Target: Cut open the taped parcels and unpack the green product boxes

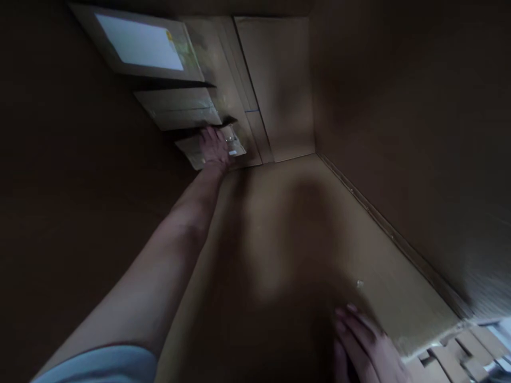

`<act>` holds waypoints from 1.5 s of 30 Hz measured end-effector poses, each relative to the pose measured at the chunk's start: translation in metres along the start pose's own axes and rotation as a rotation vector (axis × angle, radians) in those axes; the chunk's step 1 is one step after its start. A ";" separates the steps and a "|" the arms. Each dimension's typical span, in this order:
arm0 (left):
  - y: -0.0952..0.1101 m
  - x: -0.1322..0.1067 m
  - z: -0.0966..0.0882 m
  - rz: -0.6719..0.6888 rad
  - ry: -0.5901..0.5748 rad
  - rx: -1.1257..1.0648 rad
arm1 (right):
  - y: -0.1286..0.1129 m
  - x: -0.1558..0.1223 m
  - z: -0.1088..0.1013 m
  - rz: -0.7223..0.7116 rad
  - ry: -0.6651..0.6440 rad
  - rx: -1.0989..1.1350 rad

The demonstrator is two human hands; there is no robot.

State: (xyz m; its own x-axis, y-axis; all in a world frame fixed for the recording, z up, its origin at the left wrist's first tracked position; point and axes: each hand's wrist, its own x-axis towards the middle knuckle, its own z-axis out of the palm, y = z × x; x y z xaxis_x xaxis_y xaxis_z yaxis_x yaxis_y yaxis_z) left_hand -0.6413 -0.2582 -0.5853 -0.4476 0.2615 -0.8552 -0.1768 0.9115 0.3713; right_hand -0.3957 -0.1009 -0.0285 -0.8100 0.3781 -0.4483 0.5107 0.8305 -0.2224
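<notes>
I am looking down into a large cardboard box [275, 229]. My left hand [213, 144] reaches far inside, its fingers lying over the small carton [238, 146] at the low end of a row. That carton is brown with clear tape and a small white label. Its far side is hidden by the hand. Beside it sits a second brown carton [183, 109] with a tape seam. My right hand [369, 346] is at the lower right, close to the large box's inner surface, fingers stretched out and nothing seen in them.
A third carton [151, 45] with a big white label stands beyond the other two. Cardboard flaps [279, 90] form the far end. A tall dark cardboard wall [407, 122] rises on the right. Outside, at the lower right, are several brown cardboard pieces [455, 356].
</notes>
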 end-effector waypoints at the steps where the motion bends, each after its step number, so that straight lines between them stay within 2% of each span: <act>1: 0.006 -0.010 -0.002 -0.013 0.018 0.077 | -0.006 0.005 0.001 0.026 0.026 0.010; 3: 0.022 -0.038 -0.008 -0.015 0.061 0.241 | -0.013 0.016 0.004 0.042 0.067 0.072; 5: 0.043 -0.073 -0.017 0.009 0.052 0.306 | -0.013 0.025 0.010 0.008 0.067 0.109; 10: 0.100 -0.171 -0.051 0.076 0.065 0.297 | 0.003 0.034 0.033 0.021 0.162 0.137; 13: 0.140 -0.232 -0.075 0.166 0.088 0.246 | 0.007 0.042 0.043 0.086 0.112 0.192; 16: 0.183 -0.295 -0.095 0.322 0.151 0.173 | 0.004 0.055 0.043 0.165 -0.006 0.262; 20: 0.239 -0.378 -0.110 0.488 0.264 0.122 | -0.003 0.064 0.026 0.137 0.004 0.395; 23: 0.273 -0.438 -0.114 0.590 0.326 0.115 | -0.008 0.045 0.010 0.194 0.143 0.510; 27: 0.308 -0.521 -0.104 0.779 0.373 0.113 | -0.012 -0.013 -0.008 0.312 0.446 0.707; 29: 0.326 -0.561 -0.089 0.872 0.338 0.109 | -0.008 -0.048 -0.017 0.374 0.617 0.778; 31: 0.344 -0.598 -0.065 0.938 0.261 0.098 | 0.002 -0.084 -0.026 0.445 0.793 0.812; 35: 0.376 -0.662 0.005 1.035 0.094 0.132 | 0.039 -0.159 -0.033 0.609 1.056 0.824; 40: 0.394 -0.714 0.115 1.175 -0.100 0.186 | 0.111 -0.248 -0.012 0.785 1.243 0.792; 42: 0.396 -0.731 0.166 1.194 -0.165 0.201 | 0.148 -0.286 0.001 0.864 1.274 0.745; 45: 0.393 -0.760 0.252 1.227 -0.269 0.167 | 0.211 -0.352 0.019 1.001 1.306 0.657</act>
State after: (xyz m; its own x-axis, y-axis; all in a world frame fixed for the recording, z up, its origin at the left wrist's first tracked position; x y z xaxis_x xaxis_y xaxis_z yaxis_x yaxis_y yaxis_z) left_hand -0.1495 -0.0192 0.1197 -0.0434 0.9984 -0.0359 0.3478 0.0488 0.9363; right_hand 0.0026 -0.0670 0.0662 0.3422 0.9117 0.2272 0.6628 -0.0628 -0.7462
